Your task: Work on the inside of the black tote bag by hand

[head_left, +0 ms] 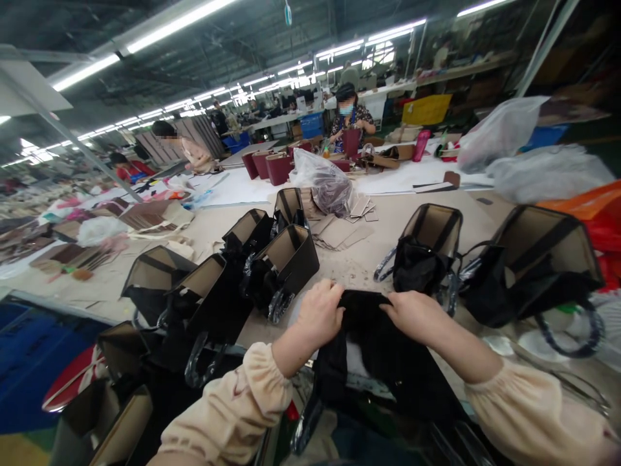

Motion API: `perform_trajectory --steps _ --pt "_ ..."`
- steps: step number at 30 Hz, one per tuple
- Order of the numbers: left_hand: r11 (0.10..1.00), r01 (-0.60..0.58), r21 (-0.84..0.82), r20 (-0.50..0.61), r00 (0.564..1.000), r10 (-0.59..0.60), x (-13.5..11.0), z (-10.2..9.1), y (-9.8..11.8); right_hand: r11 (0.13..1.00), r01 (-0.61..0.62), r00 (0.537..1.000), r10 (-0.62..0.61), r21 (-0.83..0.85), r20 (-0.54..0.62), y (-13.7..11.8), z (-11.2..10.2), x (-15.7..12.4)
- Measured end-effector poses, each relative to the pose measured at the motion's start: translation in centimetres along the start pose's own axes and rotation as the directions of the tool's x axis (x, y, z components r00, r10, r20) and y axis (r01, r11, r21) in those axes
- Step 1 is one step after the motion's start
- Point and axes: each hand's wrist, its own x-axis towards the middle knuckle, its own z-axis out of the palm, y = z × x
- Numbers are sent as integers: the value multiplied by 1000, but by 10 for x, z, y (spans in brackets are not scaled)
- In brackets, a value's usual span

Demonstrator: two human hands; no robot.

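A black handbag [402, 362] is directly in front of me at the table's near edge, its far rim raised. My left hand [320, 310] grips that rim at the left corner, fingers curled over it. At the right corner my right hand [412, 314] pinches the same rim between thumb and fingers. Black lining fabric hangs loosely at the bag, and a plastic-wrapped handle [306, 424] hangs at its left side. Its lower part fades into shadow near my body. Just beyond my left hand stands another black bag [291, 259] with a beige inside.
Several black bags [208, 291] crowd the left, and two more, including a large one [538, 259], stand right. Beige panels [339, 233] and a clear plastic bag [325, 178] lie ahead. Across the table a person [349, 116] handles dark red bags [279, 169]. A blue bin [43, 362] stands left.
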Motion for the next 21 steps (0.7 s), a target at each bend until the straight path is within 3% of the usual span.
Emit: perform_trajectory --steps 5,9,12,15,17,19,21 --pt "999 -51 -3 -146 988 50 0 4 5 1000 -26 997 25 -13 -71 -3 6 -7" --pt "990 -136 39 -191 971 141 -4 8 9 999 -36 994 34 -27 -104 -3 9 -8" --pt "994 -106 20 -195 975 108 -8 8 10 994 -75 987 63 -77 -147 -2 6 -9" --pt "999 -12 -49 -151 989 4 -12 7 7 984 -131 950 88 -125 -299 -10 -4 -27" --pt "998 -1 -59 -57 998 -2 -16 8 4 983 -131 905 66 -127 -420 -25 -6 -48" --pt "998 -33 -53 36 999 35 -19 10 0 993 -101 872 55 -68 -486 -49 2 -71" --pt "996 -70 -53 74 995 74 -22 13 -3 997 -37 883 64 66 -465 -74 23 -85"
